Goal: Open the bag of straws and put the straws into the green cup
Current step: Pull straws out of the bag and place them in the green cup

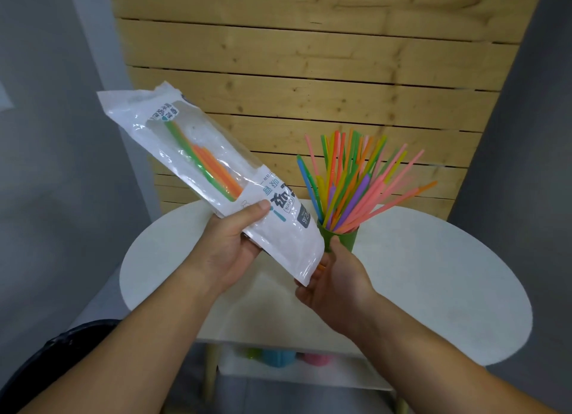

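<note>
Our left hand (235,246) pinches the bag (198,166) left of the green cup (339,238), right hand (335,279) cupped open at its mouth; most straws (356,178) stand in the cup, a few remain bagged.

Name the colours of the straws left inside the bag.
Green and orange straws, seen through the bag's clear window in the head view.

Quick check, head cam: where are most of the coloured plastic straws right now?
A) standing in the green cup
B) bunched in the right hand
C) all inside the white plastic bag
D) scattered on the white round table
A: a fan of coloured plastic straws stands in the green cup on the white round table, while the white plastic bag held by the left hand shows only a few green and orange ones.
</note>
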Motion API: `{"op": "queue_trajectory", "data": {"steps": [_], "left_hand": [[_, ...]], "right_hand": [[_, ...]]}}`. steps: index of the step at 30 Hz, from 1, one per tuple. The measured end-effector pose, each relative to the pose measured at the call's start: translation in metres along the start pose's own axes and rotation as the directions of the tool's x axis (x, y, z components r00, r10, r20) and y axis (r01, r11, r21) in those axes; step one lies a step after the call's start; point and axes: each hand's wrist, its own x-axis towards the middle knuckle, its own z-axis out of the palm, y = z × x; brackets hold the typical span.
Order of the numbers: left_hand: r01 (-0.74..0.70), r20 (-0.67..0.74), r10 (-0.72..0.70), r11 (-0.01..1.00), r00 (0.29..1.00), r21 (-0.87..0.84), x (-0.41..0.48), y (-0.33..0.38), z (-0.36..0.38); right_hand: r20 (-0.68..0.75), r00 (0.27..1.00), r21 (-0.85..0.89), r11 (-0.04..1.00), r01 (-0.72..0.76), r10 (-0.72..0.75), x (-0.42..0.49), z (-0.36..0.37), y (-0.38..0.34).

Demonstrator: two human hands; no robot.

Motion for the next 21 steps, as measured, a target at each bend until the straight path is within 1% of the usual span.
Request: {"op": "queue_trajectory", "data": {"steps": [6, 12, 16, 21], "left_hand": [[0.008, 0.002, -0.008, 1.0, 1.0, -0.021, 0.0, -0.003, 0.003], [0.046, 0.046, -0.042, 0.995, 0.998, -0.092, -0.003, -0.002, 0.005], [0.047, 0.052, -0.04, 0.991, 0.998, -0.127, -0.002, -0.002, 0.005], [0.002, -0.012, -0.003, 0.995, 1.0, -0.099, 0.003, 0.001, 0.003]], "right_hand": [[-0.034, 0.997, -0.129, 0.989, 0.068, -0.073, -0.002, 0.0, -0.001], [-0.059, 0.992, -0.15, 0.983, 0.105, -0.115, 0.003, -0.001, -0.001], [-0.021, 0.988, -0.151, 0.978, 0.145, -0.15, 0.0, -0.001, -0.004], [0.069, 0.97, -0.136, 0.961, 0.24, -0.233, 0.002, -0.007, -0.016]]}}
